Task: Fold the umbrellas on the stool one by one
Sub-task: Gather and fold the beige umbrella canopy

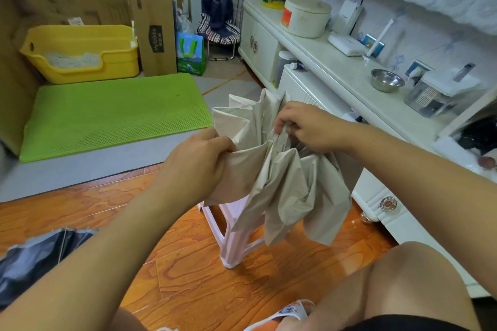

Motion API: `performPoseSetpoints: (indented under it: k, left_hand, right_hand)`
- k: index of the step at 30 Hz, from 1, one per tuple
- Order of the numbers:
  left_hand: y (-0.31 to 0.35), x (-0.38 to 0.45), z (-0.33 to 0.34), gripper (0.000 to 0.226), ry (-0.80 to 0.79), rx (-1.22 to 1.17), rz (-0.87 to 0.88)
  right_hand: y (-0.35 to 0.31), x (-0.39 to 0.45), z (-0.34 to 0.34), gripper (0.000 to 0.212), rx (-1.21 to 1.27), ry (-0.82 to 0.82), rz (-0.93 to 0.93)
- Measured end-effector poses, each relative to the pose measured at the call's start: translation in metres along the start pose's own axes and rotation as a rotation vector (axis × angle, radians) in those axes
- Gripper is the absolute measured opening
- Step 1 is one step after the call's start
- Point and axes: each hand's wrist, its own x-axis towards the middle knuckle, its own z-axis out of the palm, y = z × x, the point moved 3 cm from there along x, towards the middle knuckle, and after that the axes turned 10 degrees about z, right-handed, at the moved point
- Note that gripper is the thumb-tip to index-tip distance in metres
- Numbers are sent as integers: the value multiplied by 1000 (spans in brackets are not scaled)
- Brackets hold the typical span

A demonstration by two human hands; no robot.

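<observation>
A beige umbrella [285,185] hangs loosely collapsed in the air above a pale pink plastic stool [234,226], its panels drooping in folds. My left hand [199,161] grips one flap of the beige cloth at its left side. My right hand [304,126] pinches a fold of the canopy near the middle, where thin metal ribs show. The shaft and handle are hidden by the cloth. A second umbrella [35,258], dark with a silvery edge, lies on the floor at the lower left, beside my left forearm.
A white cabinet [376,196] runs along the right, close to the stool, carrying a steel bowl [387,80] and a round tin [306,16]. A green mat [113,113], yellow litter tray [80,54] and cardboard boxes lie beyond. My bare knee [414,282] is at lower right.
</observation>
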Motion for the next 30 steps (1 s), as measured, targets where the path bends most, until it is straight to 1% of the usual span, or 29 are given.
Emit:
performPoseSetpoints:
  k: [3, 6, 8, 11, 14, 16, 19, 22, 24, 28, 30]
  left_hand:
    - [2, -1, -7, 30, 57, 50, 15]
    - [4, -1, -14, 24, 64, 145, 17]
    - [4, -1, -16, 23, 58, 170, 33]
    - [-2, -3, -11, 30, -33, 31, -32]
    - [-11, -6, -4, 27, -109, -90, -84]
    - [-14, -7, -1, 21, -100, -112, -95]
    - [-14, -4, -1, 8, -34, -104, -111]
    - [-13, -3, -7, 7, -7, -96, -125]
    - [-12, -3, -11, 7, -12, -93, -127]
    - [-11, -2, -12, 8, -38, -86, -74]
    - [-11, -2, -9, 4, -45, -108, -68]
  right_hand:
    - [1, 0, 0, 35, -5, 3, 10]
    - [2, 0, -1, 34, -10, 13, 22]
    - [2, 1, 0, 34, -8, 15, 26]
    - [2, 2, 0, 35, -11, 14, 26]
    - [1, 2, 0, 37, -12, 5, 29]
    - [1, 2, 0, 37, -8, 5, 27]
    - [0, 2, 0, 38, -6, 5, 16]
    - [0, 2, 1, 40, -4, 6, 15]
    - [1, 2, 0, 37, -4, 7, 22]
    - [1, 1, 0, 36, -13, 3, 29]
    - [-1, 1, -1, 36, -20, -2, 28]
